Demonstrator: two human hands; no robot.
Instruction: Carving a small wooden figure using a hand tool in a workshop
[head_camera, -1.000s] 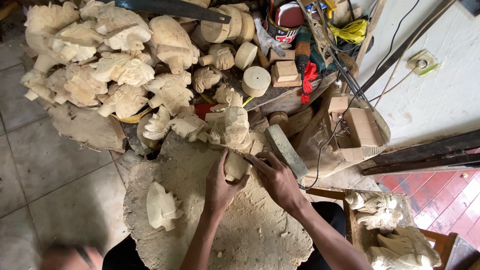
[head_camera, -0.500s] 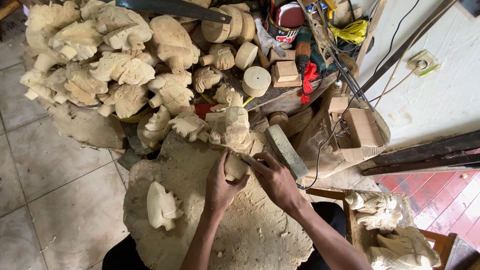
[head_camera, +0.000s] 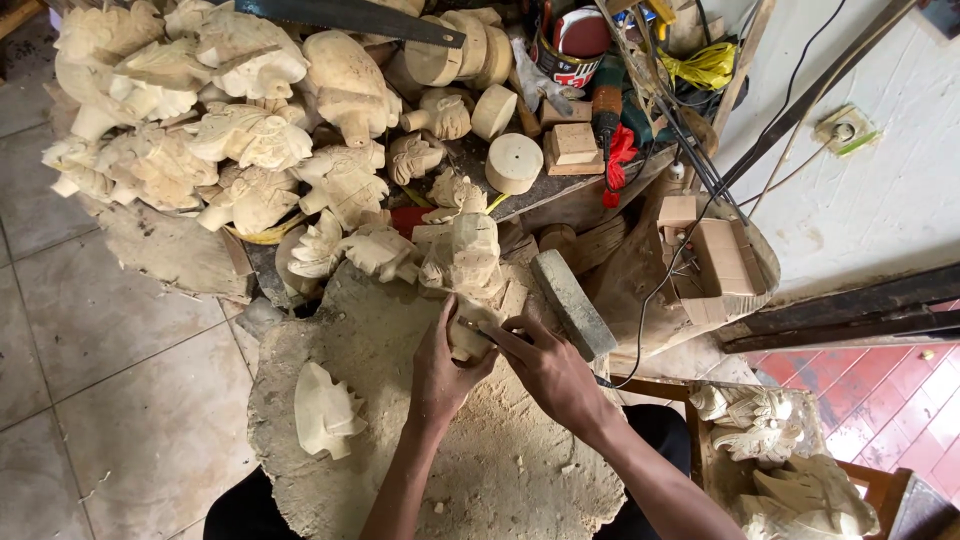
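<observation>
On a rough wooden slab (head_camera: 400, 340), the left hand (head_camera: 440, 375) wraps closed around a small pale carving (head_camera: 468, 340) near the slab's far edge; the right hand (head_camera: 552, 372) pinches a thin tool (head_camera: 478, 331) against it; another carving (head_camera: 325, 412) lies near the left edge.

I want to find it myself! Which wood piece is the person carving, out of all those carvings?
Start at the big rough wooden slab in front of the person. Near its top edge, the left hand and the right hand meet around a small pale carving. Unlike the piled carvings behind, or the lone one lying left, it is the only piece gripped by hands.
</observation>
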